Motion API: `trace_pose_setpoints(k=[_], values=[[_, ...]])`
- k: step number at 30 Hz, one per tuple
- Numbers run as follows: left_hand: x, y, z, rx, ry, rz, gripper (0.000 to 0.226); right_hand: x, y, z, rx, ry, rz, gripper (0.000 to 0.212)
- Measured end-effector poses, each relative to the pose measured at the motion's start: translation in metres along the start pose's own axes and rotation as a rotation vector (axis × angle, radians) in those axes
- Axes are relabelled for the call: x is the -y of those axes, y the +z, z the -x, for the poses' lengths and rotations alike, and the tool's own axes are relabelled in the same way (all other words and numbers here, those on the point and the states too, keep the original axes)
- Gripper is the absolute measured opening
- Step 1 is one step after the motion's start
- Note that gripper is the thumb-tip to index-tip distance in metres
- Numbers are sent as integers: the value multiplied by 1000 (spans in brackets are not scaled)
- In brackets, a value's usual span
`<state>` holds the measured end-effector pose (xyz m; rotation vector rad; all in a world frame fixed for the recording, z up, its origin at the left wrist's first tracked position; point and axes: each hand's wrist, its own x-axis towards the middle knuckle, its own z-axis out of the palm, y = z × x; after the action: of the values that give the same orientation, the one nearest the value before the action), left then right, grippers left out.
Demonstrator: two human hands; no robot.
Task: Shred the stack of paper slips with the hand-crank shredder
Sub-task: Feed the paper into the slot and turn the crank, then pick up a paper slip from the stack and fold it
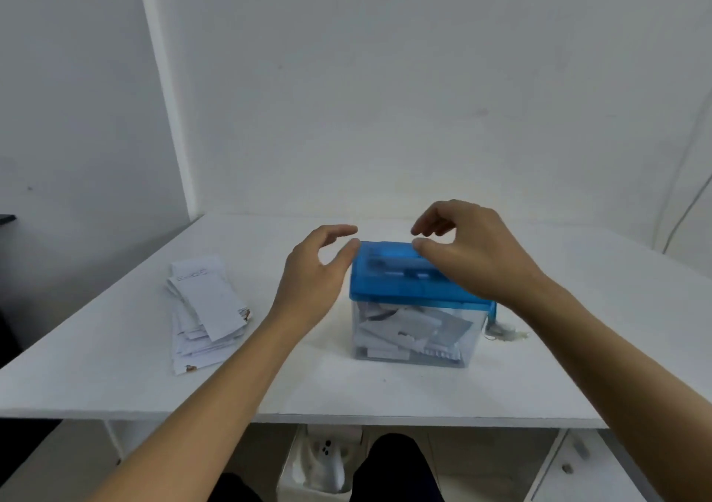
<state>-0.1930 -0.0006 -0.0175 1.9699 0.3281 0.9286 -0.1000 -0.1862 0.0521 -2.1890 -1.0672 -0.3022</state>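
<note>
We find both hands at the shredder (389, 282), which stands mid-desk, its long axis running left to right. The left hand (312, 270) is at the lid's left end, fingers relaxed and spread, thumb at or just beside the lid's corner. The right hand (474, 255) hovers over the right half, fingers loosely curled, gripping nothing. The slips (204, 309) lie well apart to the left, toward the desk's (115, 366) left edge, an untidy fan of thin white paper, long axis running from near edge to far. So the left hand is the nearer one for fetching a slip, we judge, while the crank (493, 312) hangs on the shredder's right side, under the right wrist. The lid is translucent blue plastic; the clear bin (416, 332) below already holds cut paper.
</note>
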Motion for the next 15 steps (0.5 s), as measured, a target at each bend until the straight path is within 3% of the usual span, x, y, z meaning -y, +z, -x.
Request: trace_pose_setpoints(k=[6,9,15], values=[[33,-61,17,-230,-88,122,16,67,50,11,95,-178,13,14],[53,-89,20,-324,-183,61,15,92,90,21,197,-245,5,17],[103,-124,39,-431,-378,-202,22,95,184,17,449,-19,-143,24]])
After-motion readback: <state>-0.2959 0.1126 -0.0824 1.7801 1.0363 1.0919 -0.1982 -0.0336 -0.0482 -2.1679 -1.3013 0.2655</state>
